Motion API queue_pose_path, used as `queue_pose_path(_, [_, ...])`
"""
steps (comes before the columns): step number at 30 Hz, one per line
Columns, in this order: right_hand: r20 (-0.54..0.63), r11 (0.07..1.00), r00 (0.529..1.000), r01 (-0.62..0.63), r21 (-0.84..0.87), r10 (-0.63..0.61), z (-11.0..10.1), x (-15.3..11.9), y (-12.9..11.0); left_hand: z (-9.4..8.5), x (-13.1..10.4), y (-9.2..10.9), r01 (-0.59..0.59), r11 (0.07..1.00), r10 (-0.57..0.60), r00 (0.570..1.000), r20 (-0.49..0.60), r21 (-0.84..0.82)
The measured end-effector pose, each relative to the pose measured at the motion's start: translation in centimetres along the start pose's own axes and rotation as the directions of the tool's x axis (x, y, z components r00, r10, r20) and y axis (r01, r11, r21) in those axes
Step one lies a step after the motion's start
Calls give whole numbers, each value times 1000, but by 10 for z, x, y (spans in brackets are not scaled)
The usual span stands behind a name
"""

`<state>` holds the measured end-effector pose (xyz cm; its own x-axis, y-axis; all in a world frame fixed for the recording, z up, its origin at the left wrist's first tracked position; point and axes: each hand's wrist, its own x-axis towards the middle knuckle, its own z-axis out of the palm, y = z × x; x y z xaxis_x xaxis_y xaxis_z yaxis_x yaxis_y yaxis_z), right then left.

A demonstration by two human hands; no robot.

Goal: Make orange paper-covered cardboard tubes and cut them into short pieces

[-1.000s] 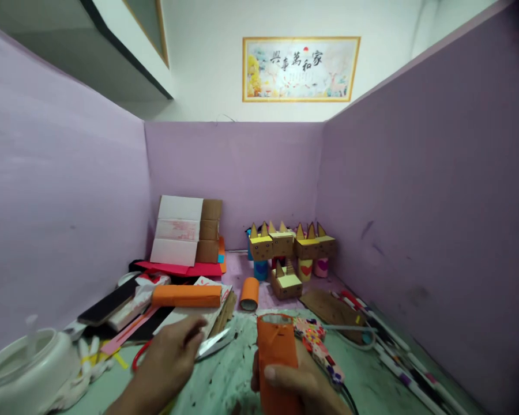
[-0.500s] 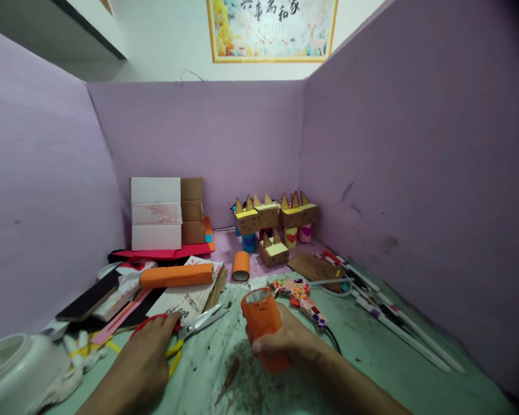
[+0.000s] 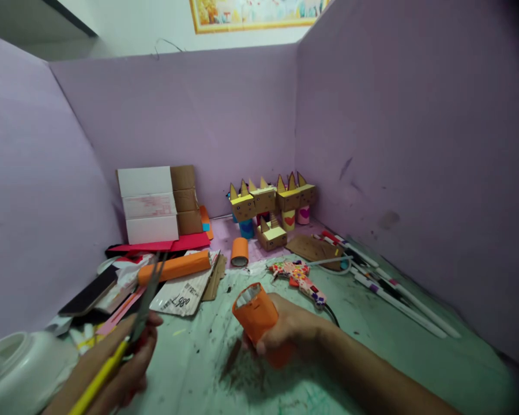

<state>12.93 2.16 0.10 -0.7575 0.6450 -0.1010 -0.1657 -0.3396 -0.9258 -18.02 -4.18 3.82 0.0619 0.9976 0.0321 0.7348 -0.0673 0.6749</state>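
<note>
In my left hand (image 3: 132, 351) is a pair of scissors (image 3: 143, 305) with a yellow handle, blades pointing up and away, raised over the left of the table and somewhat blurred. My right hand (image 3: 285, 328) is wrapped round an orange tube (image 3: 257, 317), tilted with its open end up and to the left; a silvery lining shows inside. A shorter orange tube (image 3: 240, 252) stands farther back on the table. Just beyond my right hand lies a glue gun (image 3: 300, 279) covered in a colourful pattern.
Several cardboard animal heads (image 3: 263, 202) on coloured tubes stand at the back. Markers (image 3: 398, 294) lie along the right wall. An orange roll (image 3: 175, 267), papers and a phone-like black slab (image 3: 89, 291) crowd the left. A white jar (image 3: 21, 369) stands front left.
My left hand has lifted the scissors off the table and turned them upward. The orange tube in my right hand has tilted further left. The camera view has shifted down.
</note>
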Motion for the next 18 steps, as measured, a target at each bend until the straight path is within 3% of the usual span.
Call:
queue_pose_path(2, [35,1000,999,0,-31,1,-1,0,2,4,-1,20,-149,975,145,989,35,163])
queue_pose_path(5, [74,996,997,30,-89,-23,-3,1,4,5,-5,30,-258,916,223,964,147,306])
queue_pose_path(12, [145,988,988,69,-135,-49,1,-2,1,-9,-17,8,-219,806,49,951,306,550])
queue_pose_path(16, [158,982,986,86,-169,-59,3,-5,-2,-4,-19,28,-289,747,78,933,352,599])
queue_pose_path(18, [175,978,983,94,-188,-60,3,-6,-4,2,-22,43,-314,723,129,937,326,615])
